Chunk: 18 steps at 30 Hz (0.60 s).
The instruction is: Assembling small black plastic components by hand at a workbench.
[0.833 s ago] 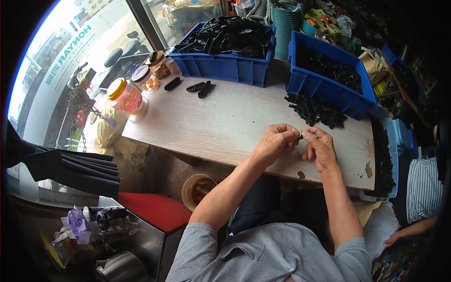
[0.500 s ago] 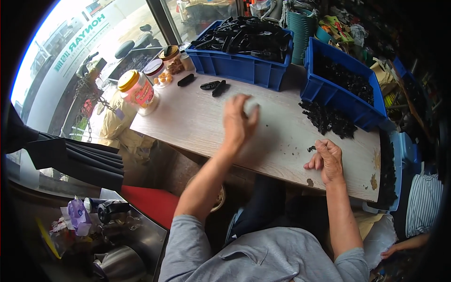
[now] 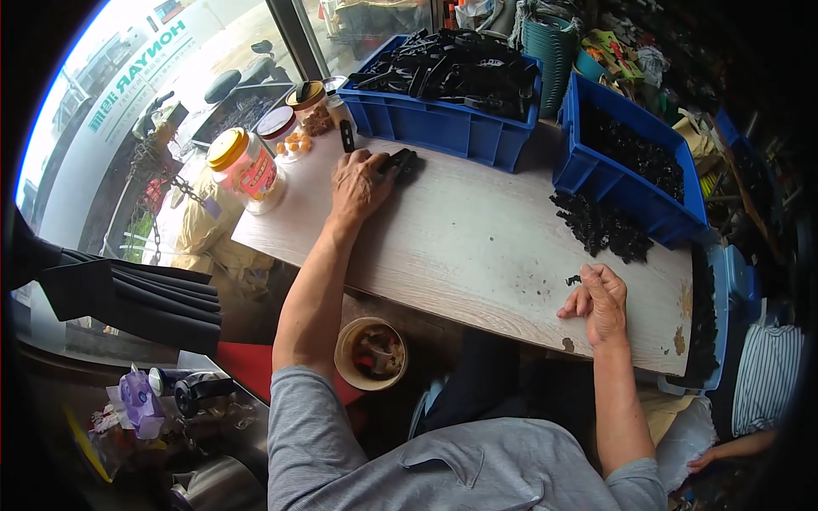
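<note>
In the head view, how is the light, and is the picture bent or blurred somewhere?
Head view: bright daylight from the window at upper left washes out that corner; the right side is dim; the table edges curve from the fisheye lens; black corners frame the picture; the left hand and right hand look sharp.

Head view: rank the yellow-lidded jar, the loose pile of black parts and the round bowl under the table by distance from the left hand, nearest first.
From the left hand:
1. Yellow-lidded jar, just to its left on the table's corner.
2. Round bowl, below the table edge, toward the person.
3. Loose pile of black parts, far right, beside the right-hand blue bin.
</note>
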Each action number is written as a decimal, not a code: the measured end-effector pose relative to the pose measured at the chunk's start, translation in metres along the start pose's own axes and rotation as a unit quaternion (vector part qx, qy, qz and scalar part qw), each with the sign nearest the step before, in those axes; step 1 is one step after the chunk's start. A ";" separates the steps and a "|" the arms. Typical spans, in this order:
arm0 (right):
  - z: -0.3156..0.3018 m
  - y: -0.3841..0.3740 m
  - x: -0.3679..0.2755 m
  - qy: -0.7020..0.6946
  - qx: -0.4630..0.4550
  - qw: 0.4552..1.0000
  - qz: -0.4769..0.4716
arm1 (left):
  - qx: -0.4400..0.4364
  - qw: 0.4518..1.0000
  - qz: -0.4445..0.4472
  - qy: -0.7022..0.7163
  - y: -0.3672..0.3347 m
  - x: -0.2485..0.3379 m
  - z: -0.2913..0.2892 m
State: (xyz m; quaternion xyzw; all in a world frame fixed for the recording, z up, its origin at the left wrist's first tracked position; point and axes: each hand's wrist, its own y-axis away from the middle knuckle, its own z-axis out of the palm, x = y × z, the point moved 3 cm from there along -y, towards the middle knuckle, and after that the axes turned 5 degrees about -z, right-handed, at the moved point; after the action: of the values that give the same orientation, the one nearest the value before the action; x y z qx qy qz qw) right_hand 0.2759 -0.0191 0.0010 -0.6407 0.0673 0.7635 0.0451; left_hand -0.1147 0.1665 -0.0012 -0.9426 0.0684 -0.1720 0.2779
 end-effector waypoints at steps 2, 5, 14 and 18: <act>-0.003 -0.001 0.002 -0.003 0.001 1.000 0.000 | -0.025 0.999 0.023 0.021 0.007 0.013 0.001; -0.004 -0.001 0.003 -0.005 0.003 1.000 -0.001 | -0.065 0.994 0.053 0.063 0.021 0.030 -0.003; -0.001 0.001 0.002 -0.003 0.003 1.000 -0.005 | 0.133 0.987 -0.064 -0.068 -0.027 -0.048 0.007; -0.002 0.001 0.001 -0.006 0.010 1.000 -0.004 | 0.012 0.997 -0.033 -0.069 -0.038 -0.056 0.018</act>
State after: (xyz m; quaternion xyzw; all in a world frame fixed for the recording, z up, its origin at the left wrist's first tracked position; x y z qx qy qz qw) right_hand 0.2773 -0.0208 -0.0005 -0.6360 0.0723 0.7663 0.0552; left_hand -0.1596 0.2198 -0.0104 -0.9505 0.0154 -0.1165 0.2876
